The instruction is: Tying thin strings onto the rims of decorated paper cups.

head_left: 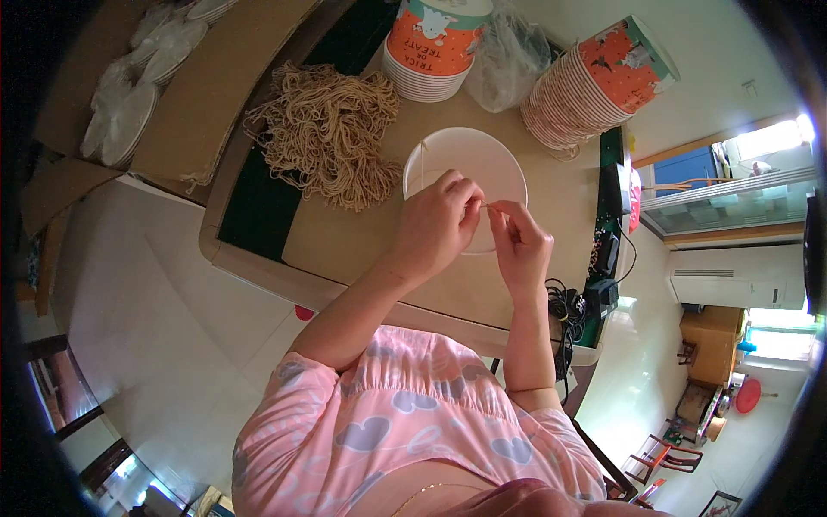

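Observation:
Above a white paper bucket (474,155), my left hand (438,222) and my right hand (523,248) meet with fingertips pinched close together. Between them is a short end of thin tan string (485,205). More of that string runs near the bucket's left rim, and my left hand covers part of it. The bucket's mouth faces up, showing its plain inside, and both hands hide its near side. Just left of the bucket lies a large tangled heap of tan strings (332,133).
Behind the bucket stands a stack of orange printed paper buckets (433,52), beside a clear plastic bag (508,65). A tilted stack with string handles (575,90) is at the back right. Black cables and an adapter (600,295) lie right. An open cardboard box (194,112) holds bagged white discs.

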Demonstrator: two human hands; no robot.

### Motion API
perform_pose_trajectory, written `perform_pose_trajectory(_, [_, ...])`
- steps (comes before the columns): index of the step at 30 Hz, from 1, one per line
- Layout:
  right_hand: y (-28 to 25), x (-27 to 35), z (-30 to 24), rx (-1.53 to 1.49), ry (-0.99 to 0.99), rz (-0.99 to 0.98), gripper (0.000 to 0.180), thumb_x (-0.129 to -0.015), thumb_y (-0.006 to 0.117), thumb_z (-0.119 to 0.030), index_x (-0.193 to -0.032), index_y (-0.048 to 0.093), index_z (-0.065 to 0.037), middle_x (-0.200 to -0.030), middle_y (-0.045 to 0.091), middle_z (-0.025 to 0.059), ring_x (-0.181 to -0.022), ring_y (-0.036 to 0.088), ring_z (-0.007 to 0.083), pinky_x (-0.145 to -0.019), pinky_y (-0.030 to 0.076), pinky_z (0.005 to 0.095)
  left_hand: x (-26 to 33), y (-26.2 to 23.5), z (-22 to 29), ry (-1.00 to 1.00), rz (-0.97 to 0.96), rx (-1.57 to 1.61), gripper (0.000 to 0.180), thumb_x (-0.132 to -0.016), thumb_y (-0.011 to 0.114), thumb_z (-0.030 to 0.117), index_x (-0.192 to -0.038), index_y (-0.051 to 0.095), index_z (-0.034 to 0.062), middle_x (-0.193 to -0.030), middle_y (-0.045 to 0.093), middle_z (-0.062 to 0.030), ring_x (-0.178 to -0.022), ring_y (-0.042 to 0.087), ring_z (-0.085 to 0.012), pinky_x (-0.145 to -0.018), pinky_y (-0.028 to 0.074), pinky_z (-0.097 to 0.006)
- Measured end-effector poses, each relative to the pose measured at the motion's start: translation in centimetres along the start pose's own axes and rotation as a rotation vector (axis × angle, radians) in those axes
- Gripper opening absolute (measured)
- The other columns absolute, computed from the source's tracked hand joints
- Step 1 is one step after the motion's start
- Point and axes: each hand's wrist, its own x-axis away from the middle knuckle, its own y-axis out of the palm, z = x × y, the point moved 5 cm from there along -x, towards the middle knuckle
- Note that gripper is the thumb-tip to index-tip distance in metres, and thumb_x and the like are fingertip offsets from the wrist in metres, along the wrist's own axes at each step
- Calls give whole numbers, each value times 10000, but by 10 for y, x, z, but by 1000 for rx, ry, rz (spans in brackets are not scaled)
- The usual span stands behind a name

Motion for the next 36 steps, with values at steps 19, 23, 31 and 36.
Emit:
perform_pose_trajectory(19, [0,-1,2,-44,47,-11,54,-857,674,-70,-905,649,-69,-545,414,83,-483,373,128,-466,353,265,-2,-1,-3,-63,27,79,57,-829,641,59,-862,604,31,-868,612,-107,-709,636,-286,-632,516,-379])
perform_pose_trajectory(23, [1,0,3,-59,54,2,45,-867,665,-71,-908,646,-66,-548,392,78,-485,367,121,-463,345,265,0,-3,-2,-41,1,121,73,-862,639,91,-879,614,24,-881,619,-111,-727,636,-295,-648,511,-387])
perform_pose_trajectory(31, [2,3,4,-64,13,0,53,-868,664,-70,-918,647,-65,-554,414,87,-486,397,128,-469,360,263,0,-4,4,-15,-15,31,93,-880,627,119,-886,612,27,-902,611,-111,-740,626,-314,-660,513,-395])
perform_pose_trajectory(36, [-9,-1,-7,-49,-38,32,116,-849,675,-64,-963,660,-51,-746,625,98,-575,538,150,-518,425,273,2,-2,5,-13,-20,-2,97,-875,629,113,-921,602,32,-901,601,-113,-761,625,-312,-656,513,-392])
